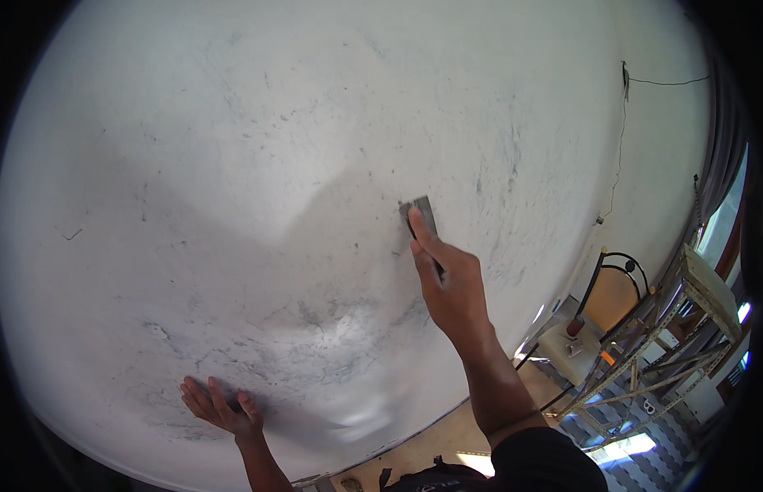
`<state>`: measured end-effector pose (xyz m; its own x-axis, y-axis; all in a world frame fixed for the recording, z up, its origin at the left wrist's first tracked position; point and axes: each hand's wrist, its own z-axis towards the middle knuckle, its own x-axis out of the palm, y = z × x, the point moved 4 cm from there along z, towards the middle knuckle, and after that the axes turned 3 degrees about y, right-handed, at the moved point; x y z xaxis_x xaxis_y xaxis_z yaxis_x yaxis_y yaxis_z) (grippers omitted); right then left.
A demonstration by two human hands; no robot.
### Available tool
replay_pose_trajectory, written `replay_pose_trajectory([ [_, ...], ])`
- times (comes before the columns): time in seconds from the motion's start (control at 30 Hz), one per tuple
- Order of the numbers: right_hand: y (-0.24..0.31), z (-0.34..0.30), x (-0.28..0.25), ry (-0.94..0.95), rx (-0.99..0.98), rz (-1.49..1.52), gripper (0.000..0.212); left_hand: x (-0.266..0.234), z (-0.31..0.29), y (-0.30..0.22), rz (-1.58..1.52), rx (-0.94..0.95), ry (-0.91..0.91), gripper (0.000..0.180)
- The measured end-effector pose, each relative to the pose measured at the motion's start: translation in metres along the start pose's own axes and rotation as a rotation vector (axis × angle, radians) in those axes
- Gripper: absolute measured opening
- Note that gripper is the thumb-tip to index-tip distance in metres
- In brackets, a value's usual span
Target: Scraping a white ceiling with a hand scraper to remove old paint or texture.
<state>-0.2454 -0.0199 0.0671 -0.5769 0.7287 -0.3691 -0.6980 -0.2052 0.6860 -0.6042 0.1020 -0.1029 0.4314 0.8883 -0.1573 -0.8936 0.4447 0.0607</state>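
Observation:
A large white wall (275, 148), scuffed with grey marks and fine cracks, fills most of the view. My right hand (451, 283) is closed around a putty knife (425, 210), its thumb stretched along the tool toward the grey blade. The blade is up against the wall, right of the middle; most of the handle is hidden in my fist. Lower left, my left hand (221, 410) rests on the wall with fingers spread and nothing visible in it. Above it runs a patch of darker scratches and cracks.
To the right stand a chair (611, 299) with a tan back and a metal-framed stand (709, 295). A thin cable (621, 148) runs down the side wall near a dark curtain (722, 156). Patterned tiles (644, 467) cover part of the floor.

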Motion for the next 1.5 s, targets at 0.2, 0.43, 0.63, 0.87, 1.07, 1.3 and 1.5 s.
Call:
replay_pose_trajectory([
  [0.2,0.008,0.010,0.000,-0.117,-0.190,0.041,0.043,0.001,0.002,-0.002,-0.006,0.005,-0.003,0.054],
  [0.43,-0.008,-0.015,0.023,0.055,-0.150,-0.001,0.041,0.001,-0.004,0.000,0.007,-0.010,0.004,0.054],
  [0.63,-0.001,-0.013,0.036,-0.078,-0.308,-0.004,0.045,0.004,-0.012,0.006,-0.014,-0.027,-0.001,0.055],
  [0.87,0.014,-0.021,0.037,-0.040,-0.263,-0.026,0.046,-0.002,-0.024,0.033,-0.002,0.066,0.051,0.055],
  [1.07,0.013,-0.034,0.047,-0.022,-0.132,-0.048,0.040,-0.020,-0.027,0.084,0.004,0.008,0.045,0.054],
  [1.3,0.005,-0.038,0.058,-0.115,-0.209,-0.023,0.041,-0.026,-0.046,0.122,0.057,0.063,0.108,0.054],
  [1.5,0.016,-0.032,0.062,-0.159,-0.171,0.029,0.040,-0.026,-0.049,0.126,0.049,0.086,0.090,0.053],
])
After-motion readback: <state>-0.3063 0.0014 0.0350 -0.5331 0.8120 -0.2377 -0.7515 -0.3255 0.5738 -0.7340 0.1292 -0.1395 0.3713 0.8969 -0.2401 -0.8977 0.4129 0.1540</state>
